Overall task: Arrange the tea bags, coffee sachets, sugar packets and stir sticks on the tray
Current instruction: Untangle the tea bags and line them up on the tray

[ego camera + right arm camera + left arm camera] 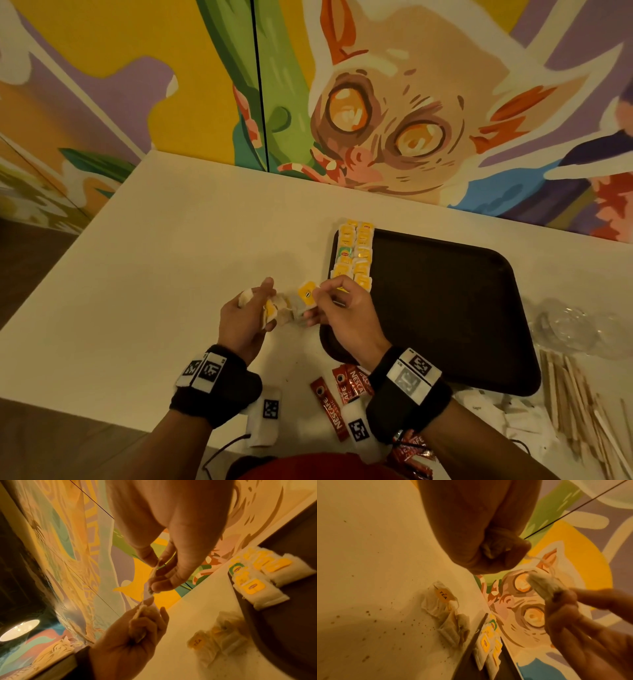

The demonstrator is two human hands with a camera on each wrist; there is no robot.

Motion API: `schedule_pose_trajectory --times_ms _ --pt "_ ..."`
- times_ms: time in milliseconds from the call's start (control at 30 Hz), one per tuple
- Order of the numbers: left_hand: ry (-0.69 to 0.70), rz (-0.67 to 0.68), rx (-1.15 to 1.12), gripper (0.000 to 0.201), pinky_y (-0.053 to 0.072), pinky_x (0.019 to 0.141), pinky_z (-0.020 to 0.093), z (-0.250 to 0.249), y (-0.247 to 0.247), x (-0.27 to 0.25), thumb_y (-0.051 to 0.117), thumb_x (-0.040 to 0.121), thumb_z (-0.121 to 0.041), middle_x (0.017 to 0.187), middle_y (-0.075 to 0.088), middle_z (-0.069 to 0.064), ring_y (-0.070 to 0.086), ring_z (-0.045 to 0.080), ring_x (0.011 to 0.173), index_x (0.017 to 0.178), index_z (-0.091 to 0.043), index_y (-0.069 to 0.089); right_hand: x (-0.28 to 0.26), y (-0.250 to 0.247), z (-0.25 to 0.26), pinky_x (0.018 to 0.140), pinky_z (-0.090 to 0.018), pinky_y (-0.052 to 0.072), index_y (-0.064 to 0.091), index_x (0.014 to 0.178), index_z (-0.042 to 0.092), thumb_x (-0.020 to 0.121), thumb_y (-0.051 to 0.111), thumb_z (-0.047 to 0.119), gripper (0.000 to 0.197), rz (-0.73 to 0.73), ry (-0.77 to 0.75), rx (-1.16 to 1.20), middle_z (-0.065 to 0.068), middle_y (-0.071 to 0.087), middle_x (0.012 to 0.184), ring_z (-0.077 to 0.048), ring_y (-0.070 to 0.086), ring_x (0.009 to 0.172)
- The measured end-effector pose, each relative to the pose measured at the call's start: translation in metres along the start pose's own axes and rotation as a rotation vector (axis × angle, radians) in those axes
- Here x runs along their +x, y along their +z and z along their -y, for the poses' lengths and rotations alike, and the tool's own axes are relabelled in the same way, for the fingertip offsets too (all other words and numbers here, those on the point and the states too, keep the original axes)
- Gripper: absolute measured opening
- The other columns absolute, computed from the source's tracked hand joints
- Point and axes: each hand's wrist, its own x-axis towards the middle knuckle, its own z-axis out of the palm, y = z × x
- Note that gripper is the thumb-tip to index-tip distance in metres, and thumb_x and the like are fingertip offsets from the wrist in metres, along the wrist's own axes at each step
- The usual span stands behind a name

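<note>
Two rows of white paper tea bags with yellow tags [354, 253] lie along the left edge of the dark brown rounded plastic tray [445, 308], a few of them overhanging its rim. We hold both hands just left of that tray, above the cream tabletop [171, 257]. Our left hand [245, 317] curls around a small bunch of soft tea bags [274, 310], and our right hand [339, 308] pinches a single tea bag by its yellow tag [307, 293] between thumb and fingertips; the two hands nearly meet.

Below them a loose pile of crumpled tea bags [447, 615] rests on the table just beside the tray rim, with brown specks scattered around it. Red glossy coffee sachets [346, 390] lie near the front edge between our wrists, partly hidden under the right black wristband [407, 387]. Pale wooden stir sticks [579, 411] fan out at the front right, next to white sugar packets [493, 404] and crinkled clear plastic wrap [568, 325].

Most of the tray's flat floor is bare to the right of the rows. A painted mural wall [376, 102] closes off the table's far edge, while its left side ends over a dark floor.
</note>
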Motion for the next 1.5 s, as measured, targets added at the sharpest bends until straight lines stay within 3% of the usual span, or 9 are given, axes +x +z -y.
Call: schedule_pose_trajectory --times_ms 167,300,367,533,733,1000,1100,1267,1500 --pt "0.037 0.203 0.137 0.020 0.033 0.040 0.019 -0.013 -0.002 -0.002 0.074 0.078 -0.026 0.075 0.058 0.010 0.049 0.019 0.054 0.080 -0.010 0.062 0.000 -0.014 0.002 0.071 -0.035 0.060 0.063 0.102 0.008 0.088 0.069 0.003 0.016 0.025 -0.085 -0.096 -0.009 0.071 0.091 -0.027 0.072 0.075" --pt "0.205 0.317 0.407 0.016 0.042 0.044 0.023 -0.023 0.008 -0.011 0.074 0.082 -0.021 0.066 0.059 0.003 0.052 0.017 0.054 0.097 -0.018 0.070 -0.002 -0.021 0.002 0.077 -0.037 0.060 0.069 0.107 0.009 0.088 0.069 0.005 0.019 0.067 -0.159 -0.172 -0.006 0.073 0.091 -0.025 0.073 0.079" --pt "0.308 0.380 0.531 0.019 0.046 0.050 0.018 -0.027 0.013 -0.015 0.074 0.083 -0.020 0.066 0.064 0.001 0.057 0.013 0.055 0.102 -0.020 0.071 -0.003 -0.023 0.002 0.079 -0.037 0.060 0.071 0.104 0.012 0.089 0.069 0.007 0.017 0.080 -0.195 -0.201 -0.005 0.074 0.090 -0.022 0.073 0.080" --pt "0.468 0.498 0.750 0.011 0.046 0.061 0.008 -0.032 0.020 -0.018 0.073 0.084 -0.018 0.076 0.070 -0.020 0.063 -0.002 0.068 0.094 -0.020 0.074 -0.006 -0.027 0.002 0.085 -0.040 0.059 0.073 0.103 0.014 0.089 0.069 0.008 0.015 0.130 -0.232 -0.265 -0.002 0.075 0.093 -0.018 0.073 0.087" --pt "0.558 0.529 0.807 0.002 0.044 0.065 0.009 -0.033 0.017 -0.015 0.076 0.081 -0.019 0.075 0.070 -0.012 0.063 0.002 0.070 0.082 -0.017 0.075 -0.008 -0.033 0.010 0.077 -0.034 0.060 0.067 0.101 0.000 0.092 0.061 0.003 0.010 0.232 -0.132 -0.079 -0.012 0.073 0.093 -0.031 0.073 0.085" --pt "0.721 0.615 0.814 0.012 0.046 0.073 0.015 -0.036 0.015 -0.012 0.077 0.076 -0.024 0.081 0.069 -0.005 0.063 0.011 0.078 0.087 -0.018 0.078 -0.010 -0.048 0.014 0.068 -0.030 0.058 0.069 0.100 0.006 0.085 0.069 -0.001 0.017 0.321 -0.174 -0.143 -0.013 0.071 0.095 -0.027 0.070 0.081" --pt "0.737 0.646 0.796 0.012 0.048 0.073 0.022 -0.037 0.016 -0.012 0.078 0.076 -0.021 0.082 0.069 0.000 0.063 0.015 0.079 0.088 -0.021 0.078 -0.009 -0.049 0.016 0.070 -0.029 0.058 0.067 0.111 0.002 0.084 0.070 -0.003 0.028 0.344 -0.170 -0.125 -0.012 0.071 0.090 -0.022 0.070 0.079" --pt "0.769 0.654 0.719 0.016 0.046 0.072 0.017 -0.040 0.018 -0.015 0.080 0.071 -0.019 0.080 0.068 -0.001 0.063 0.014 0.075 0.087 -0.017 0.079 -0.015 -0.048 0.018 0.075 -0.029 0.059 0.065 0.117 -0.001 0.085 0.067 -0.004 0.032 0.389 -0.161 -0.075 -0.012 0.072 0.088 -0.020 0.071 0.078" --pt "0.812 0.643 0.678 0.018 0.047 0.069 0.021 -0.044 0.017 -0.016 0.082 0.069 -0.017 0.079 0.069 -0.002 0.063 0.014 0.073 0.086 -0.015 0.079 -0.015 -0.048 0.023 0.077 -0.031 0.058 0.072 0.098 0.001 0.081 0.071 0.001 0.016 0.342 -0.234 -0.103 -0.008 0.073 0.089 -0.023 0.070 0.081"
